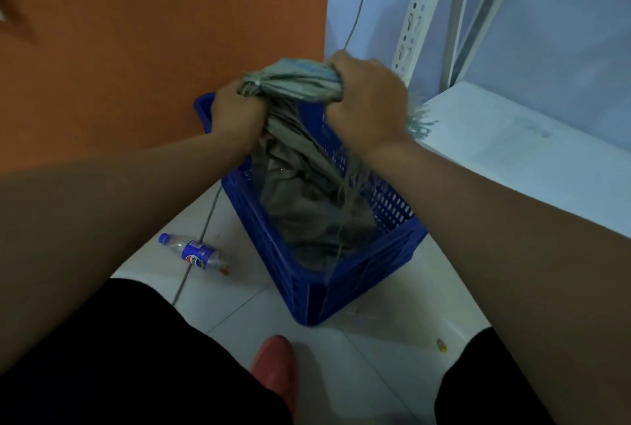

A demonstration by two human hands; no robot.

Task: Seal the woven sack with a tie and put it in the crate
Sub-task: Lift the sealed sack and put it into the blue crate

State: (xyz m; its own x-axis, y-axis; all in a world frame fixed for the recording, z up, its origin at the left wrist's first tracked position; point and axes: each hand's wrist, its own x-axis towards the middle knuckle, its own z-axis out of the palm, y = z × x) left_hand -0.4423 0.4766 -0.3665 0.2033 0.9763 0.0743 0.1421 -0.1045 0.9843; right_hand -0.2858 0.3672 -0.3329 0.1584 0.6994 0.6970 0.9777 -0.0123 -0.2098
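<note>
1. The woven sack hung inside the crate, with its gathered neck above the rim.
2. The left hand clenched the neck beside the pale tie; the right hand gripped the bunched top.
3. Risk: frayed threads could snag the crate's lattice, and a slack tie could slip.
4. A bottle lay beside the crate.

The grey-green woven sack was coarse, matt cloth, with frayed threads loose at its top. The blue rectangular crate around it was moulded plastic, perforated, with a dull sheen. Left of the crate, the clear plastic bottle looked glossy. The pale floor tiles under the crate were smooth and slightly shiny. Right of the crate, the white slotted shelf upright looked like painted metal; the orange wall behind the crate was matt.
</note>
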